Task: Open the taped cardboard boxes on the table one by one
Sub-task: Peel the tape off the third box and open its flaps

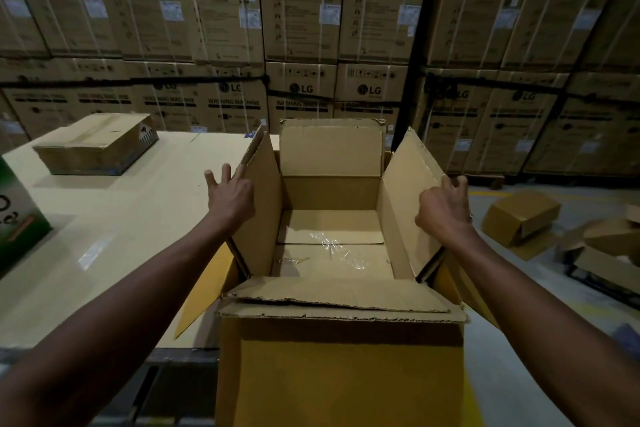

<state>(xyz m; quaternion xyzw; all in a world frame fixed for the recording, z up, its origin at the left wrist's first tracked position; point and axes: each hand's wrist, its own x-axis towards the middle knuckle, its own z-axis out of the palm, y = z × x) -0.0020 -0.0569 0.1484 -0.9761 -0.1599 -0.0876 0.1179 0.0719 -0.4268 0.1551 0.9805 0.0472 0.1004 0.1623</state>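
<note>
Cardboard box [341, 357] standing at the near edge of the table [104, 229], all four flaps up, spread between the two hands. Inside, only bare bottom flaps and a scrap of clear tape [332, 248]. Left hand [230, 196] with fingers splayed on the left flap [259, 204], right hand [445, 206] curled over the right flap's [408, 204] edge; taped box [95, 144] well apart, far left, nearer the left hand.

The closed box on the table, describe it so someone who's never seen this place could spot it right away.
Start at the pale table in front of the wall of stacked washing machine cartons. Past the open box that the hands are spreading, look to the table's far left corner. The closed box lies there: low, flat, flaps shut, unlike the tall open one.
</note>
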